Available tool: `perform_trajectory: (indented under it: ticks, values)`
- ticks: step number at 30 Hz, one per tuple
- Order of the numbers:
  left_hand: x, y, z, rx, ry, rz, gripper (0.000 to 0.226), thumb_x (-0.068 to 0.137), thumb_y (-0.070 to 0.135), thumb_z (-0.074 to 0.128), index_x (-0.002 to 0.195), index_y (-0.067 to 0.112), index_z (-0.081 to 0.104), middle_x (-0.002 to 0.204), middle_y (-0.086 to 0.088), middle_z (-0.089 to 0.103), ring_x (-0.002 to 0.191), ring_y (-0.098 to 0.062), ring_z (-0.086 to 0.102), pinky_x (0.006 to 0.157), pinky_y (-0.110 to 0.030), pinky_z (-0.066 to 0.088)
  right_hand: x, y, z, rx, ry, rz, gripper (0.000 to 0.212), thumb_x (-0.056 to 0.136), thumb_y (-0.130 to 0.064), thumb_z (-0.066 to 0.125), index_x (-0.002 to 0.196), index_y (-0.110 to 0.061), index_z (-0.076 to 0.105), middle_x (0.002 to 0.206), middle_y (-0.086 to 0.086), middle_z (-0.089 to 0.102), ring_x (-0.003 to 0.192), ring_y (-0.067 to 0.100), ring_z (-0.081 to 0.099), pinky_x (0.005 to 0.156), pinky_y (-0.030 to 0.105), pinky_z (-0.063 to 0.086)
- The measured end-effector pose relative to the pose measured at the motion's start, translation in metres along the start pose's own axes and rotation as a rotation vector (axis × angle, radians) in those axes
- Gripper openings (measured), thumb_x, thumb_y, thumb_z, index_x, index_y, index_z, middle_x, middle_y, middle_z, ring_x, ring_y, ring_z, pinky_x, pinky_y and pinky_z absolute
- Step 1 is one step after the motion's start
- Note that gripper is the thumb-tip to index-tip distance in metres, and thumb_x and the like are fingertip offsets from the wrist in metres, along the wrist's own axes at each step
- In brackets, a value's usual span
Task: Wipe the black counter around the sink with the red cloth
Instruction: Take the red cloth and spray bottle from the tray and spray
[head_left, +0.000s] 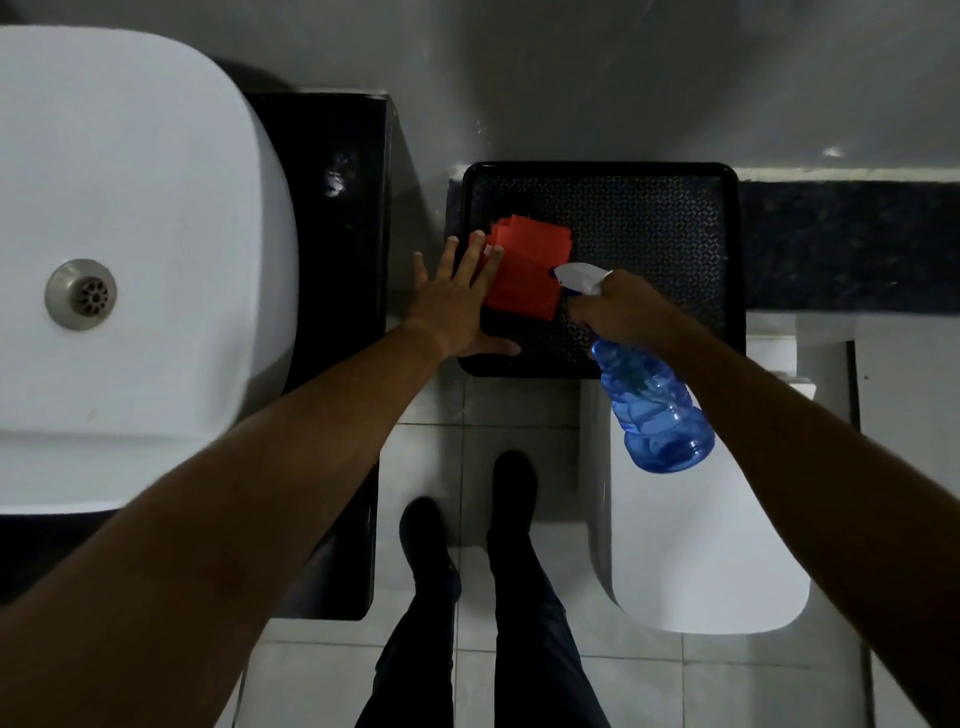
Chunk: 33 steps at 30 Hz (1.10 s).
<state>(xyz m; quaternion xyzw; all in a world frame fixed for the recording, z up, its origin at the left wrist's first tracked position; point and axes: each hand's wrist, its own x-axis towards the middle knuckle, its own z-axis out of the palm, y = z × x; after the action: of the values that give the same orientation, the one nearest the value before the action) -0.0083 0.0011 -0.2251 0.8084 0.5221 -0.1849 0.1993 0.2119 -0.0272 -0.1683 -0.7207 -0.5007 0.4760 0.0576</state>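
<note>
A folded red cloth lies in the left part of a black patterned tray. My left hand is spread flat with its fingers apart, fingertips resting on the cloth's left edge. Just right of the cloth, my right hand grips the neck of a blue spray bottle, whose white nozzle points left over the cloth. The white sink sits on the black counter at the left.
The tray rests on a dark speckled ledge against the grey wall. A white toilet stands below the tray at the right. My legs and dark shoes stand on the pale tiled floor between counter and toilet.
</note>
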Motion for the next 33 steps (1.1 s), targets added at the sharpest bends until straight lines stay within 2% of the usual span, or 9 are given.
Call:
perform_trajectory:
  ticks: [7,12,15,21,27,28,30,31,33]
  values:
    - [0.001,-0.001,-0.001,0.012,-0.025,0.003,0.136,0.061,0.093,0.052,0.156,0.022,-0.016,0.165,-0.008,-0.020,0.152,-0.038,-0.012,0.115,-0.071,0.000,-0.002,0.010,0.000,-0.055,0.061,-0.009,0.028,0.085,-0.023,0.062,0.059,-0.022,0.051,0.058,-0.008,0.051,0.055,0.005,0.049,0.052,0.022,0.034]
    - [0.001,-0.001,-0.003,0.022,-0.020,0.005,0.137,0.062,0.092,0.054,0.156,0.021,-0.015,0.166,-0.009,-0.018,0.152,-0.038,-0.011,0.115,-0.071,0.001,0.003,0.010,-0.009,-0.007,0.099,0.011,0.026,0.085,-0.025,0.062,0.092,0.000,0.065,0.074,0.008,0.064,0.072,0.023,0.062,0.065,0.029,0.044]
    - [0.000,0.000,-0.003,0.019,-0.018,0.007,0.137,0.062,0.091,0.055,0.156,0.020,-0.014,0.166,-0.009,-0.017,0.152,-0.037,-0.010,0.115,-0.071,0.002,0.003,0.007,-0.011,0.019,0.091,0.002,0.029,0.085,-0.023,0.063,0.103,-0.001,0.067,0.075,0.007,0.068,0.070,0.021,0.064,0.065,0.029,0.049]
    - [-0.001,0.000,-0.004,0.008,-0.027,0.011,0.136,0.063,0.090,0.057,0.156,0.020,-0.014,0.166,-0.009,-0.017,0.152,-0.037,-0.011,0.116,-0.070,0.001,0.001,0.012,-0.010,-0.083,0.017,0.030,0.050,0.084,-0.029,0.062,0.130,-0.008,0.059,0.123,0.014,0.067,0.109,0.026,0.064,0.100,0.039,0.051]
    - [-0.001,-0.002,-0.005,0.006,-0.038,0.000,0.136,0.064,0.088,0.058,0.156,0.021,-0.015,0.165,-0.007,-0.020,0.152,-0.036,-0.012,0.116,-0.070,0.001,-0.010,0.024,0.007,-0.182,-0.088,0.038,0.058,0.084,-0.031,0.067,0.137,-0.014,0.054,0.129,0.011,0.064,0.116,0.024,0.061,0.105,0.040,0.048]
    - [-0.001,-0.002,-0.005,0.008,-0.037,-0.004,0.136,0.064,0.088,0.059,0.156,0.021,-0.016,0.165,-0.007,-0.020,0.152,-0.036,-0.012,0.117,-0.070,0.001,-0.009,0.025,0.011,-0.184,-0.079,0.033,0.053,0.083,-0.031,0.068,0.132,-0.013,0.058,0.123,0.012,0.067,0.112,0.025,0.063,0.102,0.040,0.050]
    - [-0.001,-0.002,-0.005,0.010,-0.035,-0.011,0.136,0.064,0.087,0.059,0.156,0.021,-0.016,0.165,-0.007,-0.020,0.152,-0.036,-0.012,0.117,-0.069,0.002,-0.009,0.027,0.017,-0.162,-0.024,0.059,0.027,0.078,-0.029,0.072,0.093,-0.007,0.069,0.090,0.010,0.070,0.091,0.025,0.066,0.082,0.036,0.055]
    - [-0.001,-0.002,-0.005,0.010,-0.033,-0.012,0.136,0.064,0.087,0.060,0.156,0.021,-0.016,0.165,-0.007,-0.021,0.152,-0.036,-0.012,0.116,-0.069,0.002,-0.008,0.026,0.020,-0.158,-0.006,0.067,0.022,0.076,-0.028,0.073,0.072,-0.010,0.063,0.074,0.005,0.064,0.080,0.023,0.064,0.071,0.033,0.051]
    - [-0.002,-0.002,-0.005,0.006,-0.028,-0.015,0.137,0.064,0.086,0.061,0.156,0.020,-0.016,0.165,-0.007,-0.020,0.152,-0.036,-0.012,0.116,-0.069,0.002,-0.007,0.024,0.026,-0.152,0.007,0.055,0.030,0.073,-0.028,0.073,0.058,-0.015,0.051,0.060,-0.001,0.054,0.066,0.019,0.058,0.061,0.029,0.044]
